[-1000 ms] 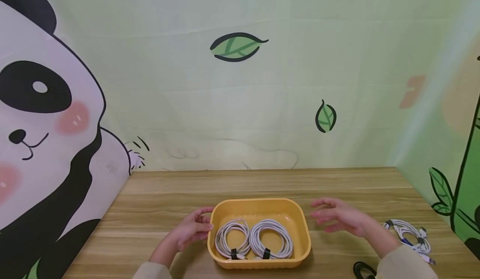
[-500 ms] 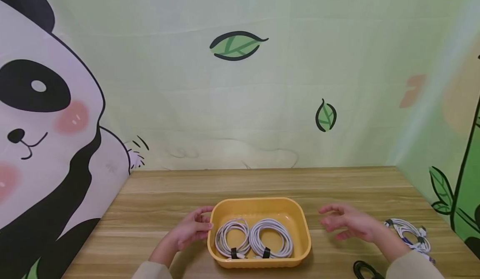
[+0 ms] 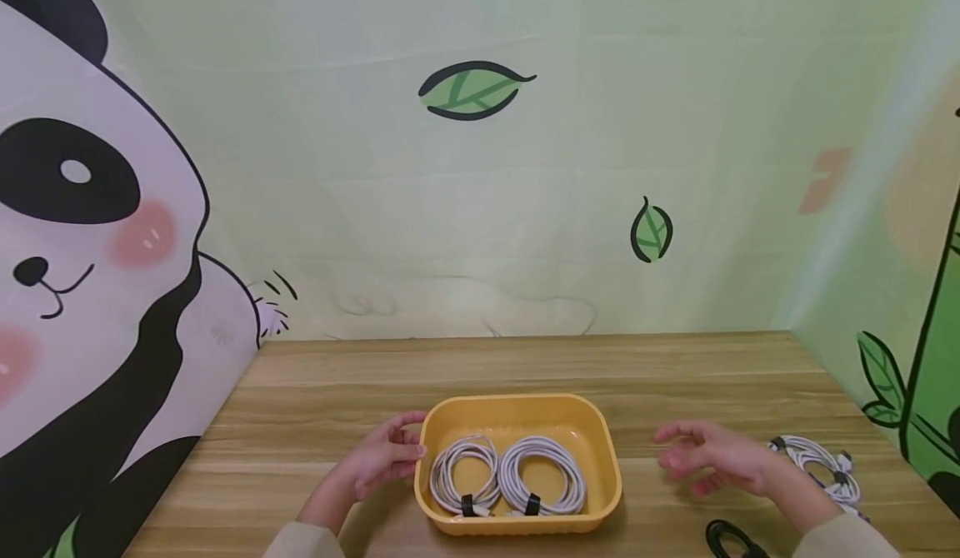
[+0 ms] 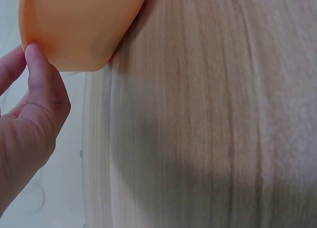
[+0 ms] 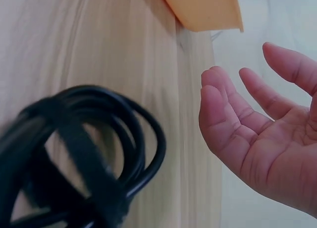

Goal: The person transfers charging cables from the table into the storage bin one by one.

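A yellow plastic basket [image 3: 517, 526] sits on the wooden table, holding two coiled white cables, the left coil [image 3: 442, 479] and the right coil [image 3: 576, 483], each bound with a black strap. My left hand [image 3: 378, 458] pinches the basket's left rim between thumb and fingers, as the left wrist view also shows at the basket wall [image 4: 84, 29]. To the right of the basket, my right hand [image 3: 720, 458] hovers with relaxed, spread fingers and nothing in them. Below it, a strapped black cable coil [image 5: 131, 139] fills the near part of the right wrist view.
On the table's right side, partly behind my right forearm, lies a bundled white cable [image 3: 813, 458] with black ties. The black coil [image 3: 723, 533] lies near the front edge. A printed fabric backdrop [image 3: 480, 208] rises behind the wooden table [image 3: 337, 375].
My right hand has drifted right and slightly toward me, away from the basket. The left hand and the basket with its cables stay in place.
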Demonstrator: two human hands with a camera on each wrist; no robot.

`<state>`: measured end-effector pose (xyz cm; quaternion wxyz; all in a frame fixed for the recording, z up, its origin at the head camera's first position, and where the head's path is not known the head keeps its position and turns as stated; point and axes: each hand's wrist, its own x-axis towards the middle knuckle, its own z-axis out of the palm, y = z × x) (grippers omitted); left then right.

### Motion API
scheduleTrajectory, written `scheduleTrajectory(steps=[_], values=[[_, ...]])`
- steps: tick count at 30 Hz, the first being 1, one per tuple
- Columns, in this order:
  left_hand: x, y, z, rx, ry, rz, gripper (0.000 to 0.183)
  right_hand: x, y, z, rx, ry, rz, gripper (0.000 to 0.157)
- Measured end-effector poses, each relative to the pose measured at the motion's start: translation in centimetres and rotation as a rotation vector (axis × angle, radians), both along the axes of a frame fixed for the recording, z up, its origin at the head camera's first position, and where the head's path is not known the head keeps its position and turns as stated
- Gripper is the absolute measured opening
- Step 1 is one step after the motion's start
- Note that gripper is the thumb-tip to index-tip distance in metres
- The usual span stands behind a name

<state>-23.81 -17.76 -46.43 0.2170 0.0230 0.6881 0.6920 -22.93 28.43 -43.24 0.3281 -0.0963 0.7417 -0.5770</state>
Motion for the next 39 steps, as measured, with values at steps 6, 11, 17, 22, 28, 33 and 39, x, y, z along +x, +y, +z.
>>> scheduleTrajectory(steps=[6,11,17,22,28,33,39], values=[[0.0,0.0,0.1,-0.004,-0.001,-0.002,0.057,0.4,0.7,-0.3,0.017,-0.021,0.008,0.052],[0.0,0.1,0.2,-0.007,-0.012,0.002,0.057,0.6,1.3,-0.8,0.038,-0.025,-0.009,0.051],[0.0,0.1,0.3,-0.007,-0.016,0.007,0.057,0.9,1.9,-1.1,0.048,-0.021,-0.009,0.052],[0.0,0.1,0.1,-0.011,-0.013,0.007,0.057,1.1,2.5,-1.2,0.043,-0.035,0.0,0.053],[0.0,0.0,0.1,-0.008,-0.006,0.004,0.057,1.5,3.2,-1.6,0.028,-0.041,0.007,0.054],[0.0,0.1,0.2,-0.007,-0.003,0.004,0.057,1.8,3.7,-1.9,0.047,-0.059,-0.012,0.053],[0.1,0.1,0.4,-0.011,-0.007,0.005,0.057,2.2,4.1,-1.9,0.082,-0.076,-0.032,0.05]])
